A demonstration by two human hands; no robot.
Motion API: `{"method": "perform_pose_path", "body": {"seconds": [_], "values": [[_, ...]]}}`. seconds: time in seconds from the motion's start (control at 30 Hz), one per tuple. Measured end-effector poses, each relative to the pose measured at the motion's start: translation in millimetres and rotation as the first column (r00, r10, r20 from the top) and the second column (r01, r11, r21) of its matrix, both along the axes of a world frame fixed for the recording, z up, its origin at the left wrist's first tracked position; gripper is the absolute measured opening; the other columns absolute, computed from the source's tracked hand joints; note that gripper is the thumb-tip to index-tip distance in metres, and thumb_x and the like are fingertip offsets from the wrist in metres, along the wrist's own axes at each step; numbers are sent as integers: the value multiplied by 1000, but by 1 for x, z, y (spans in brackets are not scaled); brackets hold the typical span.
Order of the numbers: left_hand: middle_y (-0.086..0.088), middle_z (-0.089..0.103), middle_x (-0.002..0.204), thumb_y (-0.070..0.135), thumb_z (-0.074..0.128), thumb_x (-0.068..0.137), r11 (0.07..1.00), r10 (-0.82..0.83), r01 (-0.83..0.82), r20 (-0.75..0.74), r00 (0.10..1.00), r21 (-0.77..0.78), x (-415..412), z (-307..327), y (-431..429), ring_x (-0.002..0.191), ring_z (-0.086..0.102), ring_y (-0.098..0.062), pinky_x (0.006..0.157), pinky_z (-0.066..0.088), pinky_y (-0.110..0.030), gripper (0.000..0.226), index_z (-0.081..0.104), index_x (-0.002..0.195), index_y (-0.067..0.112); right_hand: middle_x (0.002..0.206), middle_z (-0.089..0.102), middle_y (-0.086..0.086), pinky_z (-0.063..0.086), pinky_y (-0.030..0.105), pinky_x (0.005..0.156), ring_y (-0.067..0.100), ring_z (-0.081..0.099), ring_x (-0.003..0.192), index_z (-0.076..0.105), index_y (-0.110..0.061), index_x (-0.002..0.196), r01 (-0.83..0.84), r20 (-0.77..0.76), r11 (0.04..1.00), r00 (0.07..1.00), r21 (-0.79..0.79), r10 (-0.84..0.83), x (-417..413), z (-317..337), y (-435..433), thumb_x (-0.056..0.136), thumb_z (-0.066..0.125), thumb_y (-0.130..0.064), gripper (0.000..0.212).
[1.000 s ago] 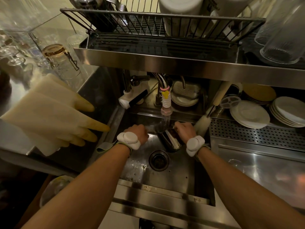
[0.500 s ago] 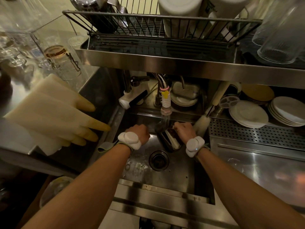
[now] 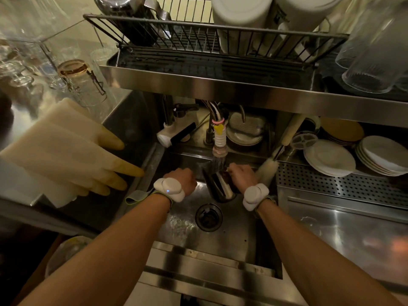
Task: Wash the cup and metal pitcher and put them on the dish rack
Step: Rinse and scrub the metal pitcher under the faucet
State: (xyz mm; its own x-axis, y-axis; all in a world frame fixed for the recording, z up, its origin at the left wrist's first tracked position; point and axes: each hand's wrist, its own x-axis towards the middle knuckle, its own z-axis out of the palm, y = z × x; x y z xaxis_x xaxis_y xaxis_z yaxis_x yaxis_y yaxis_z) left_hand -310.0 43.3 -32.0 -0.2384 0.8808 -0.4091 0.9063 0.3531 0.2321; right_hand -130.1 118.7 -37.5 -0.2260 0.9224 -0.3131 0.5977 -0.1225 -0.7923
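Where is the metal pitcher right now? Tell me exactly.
Head view: the metal pitcher is in the middle of the sink, tilted under the running tap, gripped by the right hand, just beyond the drain and right of the left hand.

This is the washing-up station of a café or restaurant kitchen rather than a home one. A deep stainless-steel sink (image 3: pixel 223 241) is sunk into a steel counter (image 3: pixel 335 237), with a flexible spray tap (image 3: pixel 220 141) running at the back of the sink. Above the sink a steel shelf (image 3: pixel 220 90) carries a wire dish rack (image 3: pixel 189 33) holding big white tubs (image 3: pixel 240 18). Above the sink to the right stand upturned tumblers (image 3: pixel 371 62). Right of the sink, stacked white plates (image 3: pixel 329 159) sit beside a perforated drain board (image 3: pixel 335 184). Left of the sink lie heavy rubber gloves (image 3: pixel 72 155) and upturned glassware (image 3: pixel 81 82)
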Motion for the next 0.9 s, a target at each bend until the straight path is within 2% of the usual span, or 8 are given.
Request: {"method": "perform_pose_path", "body": {"seconds": [0.07,0.17,0.27,0.37,0.53,0.67,0.8,0.9], "values": [[-14,62,121,37,48,93,1000,1,-1,1,1000,2,-1,-1,-1,106,61,-37,83,49,-38,34,61,118,18,75,53,14,35,23,61,20,45,68,44,-17,56,0,1,1000,1000,-32,0,3,-2,3,96,43,-20,40],[-15,62,119,37,48,92,1000,10,-10,-1,1000,-6,0,-1,-2,104,62,-37,82,49,-37,33,64,113,17,60,46,6,31,31,61,20,41,62,48,-9,57,55,-52,996,997,-69,-59,-1,-2,5,93,45,-19,38],[-14,62,119,34,51,91,1000,10,-10,1,1000,-19,-1,0,0,104,62,-37,83,50,-38,32,65,115,17,62,48,8,29,31,58,18,40,58,50,-9,59,43,-72,995,996,-85,-49,-7,-2,3,93,46,-22,36],[-15,64,119,34,48,92,1000,14,-14,19,1000,-21,-3,-1,3,104,63,-37,80,50,-37,34,64,116,14,73,51,10,33,28,68,21,44,68,48,-15,58,38,-16,998,999,-55,-39,-1,-6,9,94,46,-23,37],[-13,64,119,34,50,91,1000,7,-6,24,1000,-29,-1,-1,5,102,63,-35,83,52,-38,32,65,114,16,64,49,8,33,32,66,22,45,66,50,-11,60,80,-118,990,988,-120,-95,-7,-4,9,91,48,-22,33],[-13,64,119,34,46,91,1000,-3,3,32,999,-21,1,2,6,102,63,-35,81,52,-38,35,63,117,19,57,46,3,31,30,60,19,42,59,50,-15,58,91,-159,980,980,-177,-119,-5,-6,15,89,49,-19,32],[-16,61,121,29,48,92,1000,3,-3,-12,1000,-21,8,5,7,106,61,-38,84,50,-38,31,63,116,16,40,34,-6,25,21,42,8,31,35,39,-18,57,138,-420,912,854,-385,-306,-16,-18,7,96,44,-18,40],[-16,58,125,28,49,92,1000,26,-27,-4,1000,-15,8,5,7,110,59,-38,87,49,-39,33,59,121,17,34,29,-8,22,25,45,7,25,30,35,-19,56,227,-491,825,711,-517,-504,-12,-27,-2,96,42,-21,41]]}}
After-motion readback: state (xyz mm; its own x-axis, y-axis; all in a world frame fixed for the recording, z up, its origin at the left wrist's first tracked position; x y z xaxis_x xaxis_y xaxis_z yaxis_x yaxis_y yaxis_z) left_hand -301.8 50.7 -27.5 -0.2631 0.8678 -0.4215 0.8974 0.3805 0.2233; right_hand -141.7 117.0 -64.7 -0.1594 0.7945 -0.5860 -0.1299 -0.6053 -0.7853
